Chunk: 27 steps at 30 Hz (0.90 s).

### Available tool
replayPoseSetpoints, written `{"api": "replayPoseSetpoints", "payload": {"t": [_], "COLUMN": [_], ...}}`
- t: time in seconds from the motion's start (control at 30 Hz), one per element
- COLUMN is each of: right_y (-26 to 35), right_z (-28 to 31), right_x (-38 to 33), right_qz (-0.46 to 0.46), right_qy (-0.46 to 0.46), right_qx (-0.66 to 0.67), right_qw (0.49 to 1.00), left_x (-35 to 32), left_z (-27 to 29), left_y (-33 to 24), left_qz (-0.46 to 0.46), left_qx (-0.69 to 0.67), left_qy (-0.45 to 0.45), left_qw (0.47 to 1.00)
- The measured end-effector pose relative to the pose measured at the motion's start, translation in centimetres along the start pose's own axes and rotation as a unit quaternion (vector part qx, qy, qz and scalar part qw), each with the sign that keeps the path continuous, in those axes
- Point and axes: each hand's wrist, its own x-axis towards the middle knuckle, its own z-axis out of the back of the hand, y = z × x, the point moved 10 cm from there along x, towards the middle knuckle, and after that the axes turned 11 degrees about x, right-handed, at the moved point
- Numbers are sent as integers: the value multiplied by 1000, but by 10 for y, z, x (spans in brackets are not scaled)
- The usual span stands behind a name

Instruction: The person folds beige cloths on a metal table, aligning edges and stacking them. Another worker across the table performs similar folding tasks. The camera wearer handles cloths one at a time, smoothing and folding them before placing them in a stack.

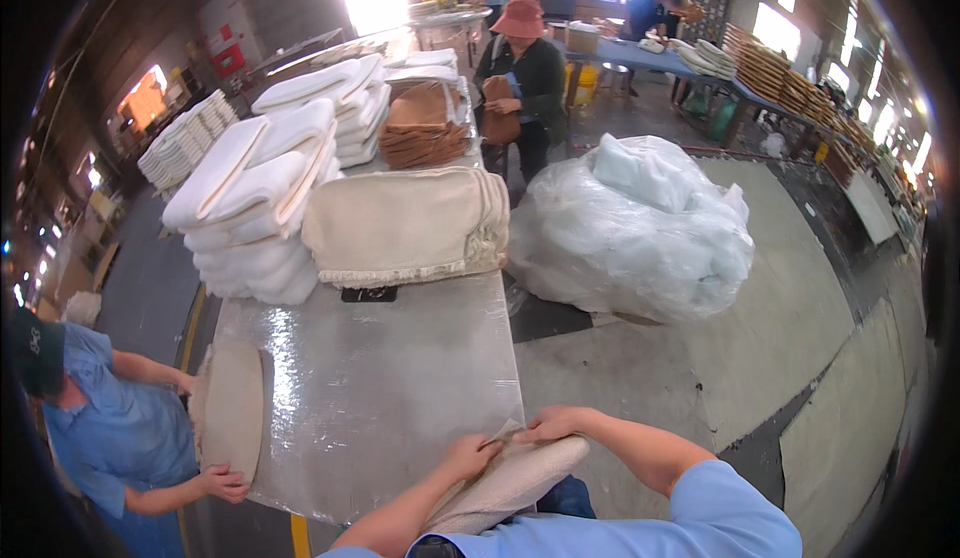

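At the near right end of the metal-topped table (400,378), I hold a beige fabric cushion (510,480) against my body. My left hand (468,456) pinches the fabric at its upper edge. My right hand (553,424) is closed on the same edge, a little farther right, with the thumb side toward the left hand. A small flap of cloth stands up between the two hands. The cushion's lower part is partly hidden by my left forearm and shirt. Farther up the table lies a stack of beige fringed covers (405,226).
White folded padding (265,183) is piled at the table's far left, with brown covers (422,123) behind. A big clear plastic bundle (640,233) stands on the floor at right. A co-worker (120,428) at left handles a beige cushion (232,413); another person (522,83) stands beyond the table.
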Motion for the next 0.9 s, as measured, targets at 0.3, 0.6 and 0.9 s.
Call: {"api": "replayPoseSetpoints", "payload": {"t": [0.3,0.6,0.9], "right_y": [37,51,27], "right_z": [-7,-4,-20], "right_x": [-12,17,66], "right_qz": [260,167,26], "right_qy": [-114,-114,-117], "right_qx": [-2,-59,-193], "right_qw": [959,978,974], "left_x": [-45,-43,-25], "left_z": [9,13,29], "left_y": [66,90,69], "left_qz": [63,96,154], "left_qx": [-162,0,46], "left_qy": [-58,-10,-117], "left_qw": [983,995,980]}}
